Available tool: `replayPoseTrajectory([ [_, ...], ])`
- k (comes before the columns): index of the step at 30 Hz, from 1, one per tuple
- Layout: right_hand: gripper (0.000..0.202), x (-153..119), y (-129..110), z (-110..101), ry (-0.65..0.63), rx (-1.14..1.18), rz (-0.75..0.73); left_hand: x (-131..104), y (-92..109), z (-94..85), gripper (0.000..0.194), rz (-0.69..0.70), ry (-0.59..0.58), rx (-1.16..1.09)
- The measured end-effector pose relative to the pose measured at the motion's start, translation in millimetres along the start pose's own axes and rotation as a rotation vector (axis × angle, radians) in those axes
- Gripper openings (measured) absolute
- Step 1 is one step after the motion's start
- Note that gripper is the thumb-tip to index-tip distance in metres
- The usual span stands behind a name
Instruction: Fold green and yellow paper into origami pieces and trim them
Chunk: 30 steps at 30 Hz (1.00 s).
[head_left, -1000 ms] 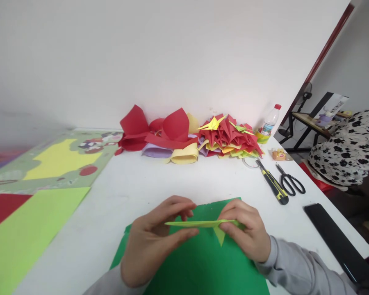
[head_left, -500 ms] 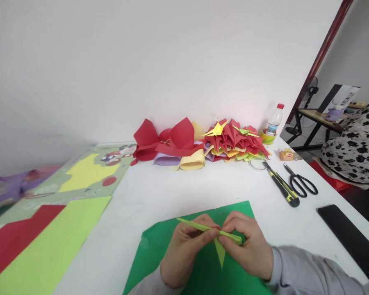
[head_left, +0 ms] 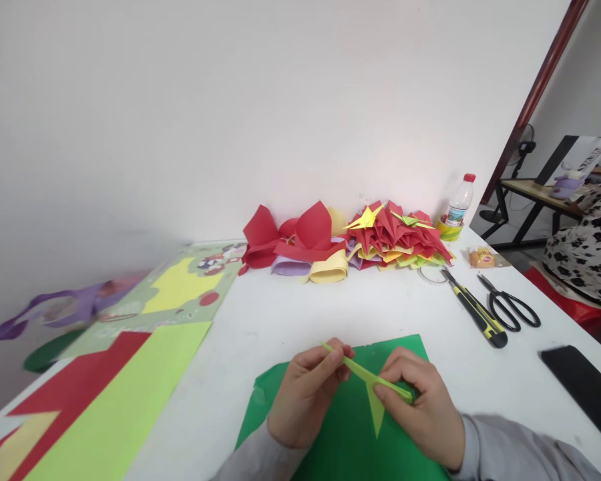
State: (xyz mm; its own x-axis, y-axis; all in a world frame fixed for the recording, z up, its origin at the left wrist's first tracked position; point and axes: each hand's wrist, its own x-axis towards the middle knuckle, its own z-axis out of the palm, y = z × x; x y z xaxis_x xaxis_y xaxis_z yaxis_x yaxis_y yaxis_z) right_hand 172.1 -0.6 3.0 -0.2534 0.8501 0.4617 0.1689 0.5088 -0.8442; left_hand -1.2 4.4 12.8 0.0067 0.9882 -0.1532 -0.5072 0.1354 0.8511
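Between my hands is a piece of folded lime-green paper [head_left: 360,374], held over a green sheet [head_left: 350,434]. My left hand [head_left: 308,394] pinches its thin upper-left point between thumb and fingers. My right hand [head_left: 421,401] grips the other end, the thumb pressed on the fold. One pointed flap of the paper hangs down between the hands. My fingers hide part of both ends.
Several folded paper cranes [head_left: 395,230] and red paper shapes [head_left: 300,230] are heaped against the wall. To the right lie a utility knife [head_left: 475,310], scissors [head_left: 508,304] and a black strip [head_left: 583,387]. Lime sheets [head_left: 145,387] lie left; a bottle [head_left: 458,204] stands behind.
My left hand has slid out along the folded paper toward its upper-left point, so the hands are farther apart. The whole view has shifted, with things appearing further right.
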Motion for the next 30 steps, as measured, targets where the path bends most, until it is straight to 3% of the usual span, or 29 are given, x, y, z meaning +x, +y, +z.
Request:
replayPoseTrajectory([
  [8,0.016,-1.5,2.0,0.8,0.008,0.0,0.0,0.5,2.2,3.7,0.025,-0.078,0.032,-0.119],
  [18,0.015,-1.3,1.5,0.4,-0.002,-0.004,-0.032,3.1,3.9,-6.0,0.025,-0.05,0.032,-0.11],
  [27,0.015,-4.2,2.9,1.7,0.006,-0.005,-0.032,11.3,6.7,-13.6,0.019,-0.054,0.124,-0.259],
  [30,0.014,-5.0,2.3,1.5,0.016,-0.017,-0.061,12.2,3.9,-17.7,0.027,-0.08,0.072,-0.282],
])
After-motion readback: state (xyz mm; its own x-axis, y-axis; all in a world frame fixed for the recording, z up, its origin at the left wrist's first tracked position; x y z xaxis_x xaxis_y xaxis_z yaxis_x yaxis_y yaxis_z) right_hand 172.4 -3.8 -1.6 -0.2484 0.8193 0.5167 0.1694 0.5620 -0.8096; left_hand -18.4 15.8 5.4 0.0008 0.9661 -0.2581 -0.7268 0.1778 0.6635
